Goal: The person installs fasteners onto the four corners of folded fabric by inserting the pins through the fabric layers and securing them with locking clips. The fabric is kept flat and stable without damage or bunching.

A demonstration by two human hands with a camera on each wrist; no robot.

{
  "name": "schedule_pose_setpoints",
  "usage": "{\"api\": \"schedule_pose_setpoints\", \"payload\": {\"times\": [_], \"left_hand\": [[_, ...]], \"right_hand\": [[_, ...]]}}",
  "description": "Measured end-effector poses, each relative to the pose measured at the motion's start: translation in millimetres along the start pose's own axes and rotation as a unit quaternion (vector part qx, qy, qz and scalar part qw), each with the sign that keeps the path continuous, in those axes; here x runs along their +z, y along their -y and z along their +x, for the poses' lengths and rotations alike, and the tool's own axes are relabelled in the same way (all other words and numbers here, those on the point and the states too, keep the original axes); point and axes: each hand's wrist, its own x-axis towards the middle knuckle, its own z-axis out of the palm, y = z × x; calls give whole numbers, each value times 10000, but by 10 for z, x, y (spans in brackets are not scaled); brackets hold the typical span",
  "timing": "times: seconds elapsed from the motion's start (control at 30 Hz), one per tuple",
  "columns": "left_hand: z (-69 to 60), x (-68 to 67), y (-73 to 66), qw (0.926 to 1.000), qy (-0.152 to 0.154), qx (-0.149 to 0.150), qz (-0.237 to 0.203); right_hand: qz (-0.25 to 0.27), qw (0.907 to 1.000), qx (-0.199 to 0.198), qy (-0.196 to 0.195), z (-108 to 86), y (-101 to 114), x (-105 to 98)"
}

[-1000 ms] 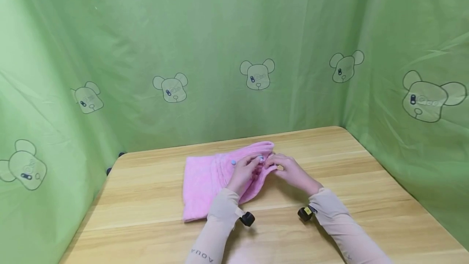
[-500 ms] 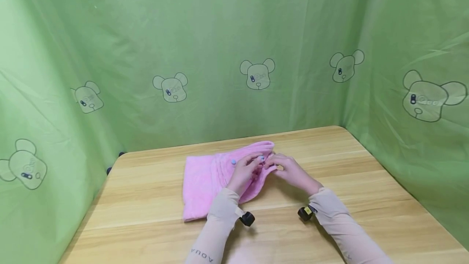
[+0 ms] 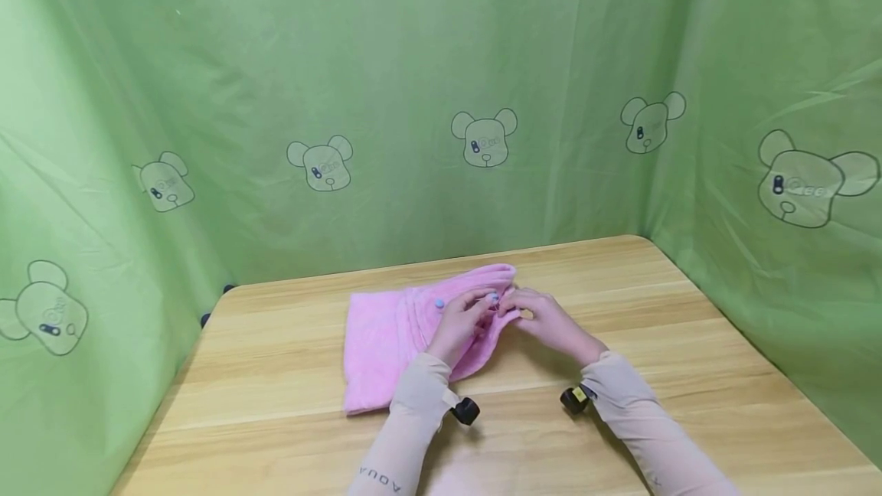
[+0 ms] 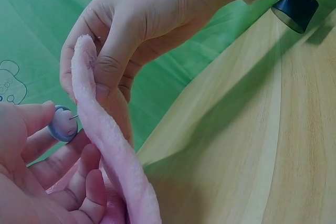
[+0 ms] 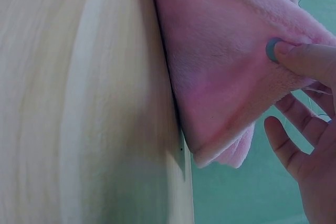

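Observation:
A pink plush cloth lies folded on the table, its right end lifted between both hands. My left hand pinches a small round blue button between thumb and fingers; a thin metal pin sticks out of it toward the cloth. My right hand pinches the raised cloth edge, seen upright in the left wrist view. In the right wrist view the right thumb lies on a blue disc against the cloth. Another blue button shows on top of the cloth.
The wooden table extends around the cloth on all sides. Green curtains with bear-head prints hang behind it and at both sides. A black wrist camera hangs under the left wrist, another camera under the right.
Both hands stay almost in the same place on the cloth. The blue button in the left fingertips has shifted very slightly to the right.

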Motion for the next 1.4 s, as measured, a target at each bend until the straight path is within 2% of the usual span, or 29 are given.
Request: {"api": "schedule_pose_setpoints", "payload": {"times": [0.17,0.3,0.93,1.17,1.23,1.3,1.4], "left_hand": [[-6,6,0,9992,-23,53,394],[-9,11,-9,9985,-10,104,530],[-34,18,20,9986,-138,74,498],[-54,-9,-9,9988,39,-24,492],[-63,-21,-27,9995,102,-119,267],[-71,-31,-53,9994,143,-237,-196],[-98,-63,-124,9945,91,-411,-964]], "right_hand": [[1,10000,28,-24,1,-1,-3],[-68,10000,9,-71,2,9,-3],[-341,9992,-130,-174,6,5,4],[-285,9994,-46,-168,9,-10,13],[-240,9996,-31,-163,10,-7,12],[-240,9996,-4,-156,8,-2,11],[-257,9995,-6,-166,0,-6,6]]}}
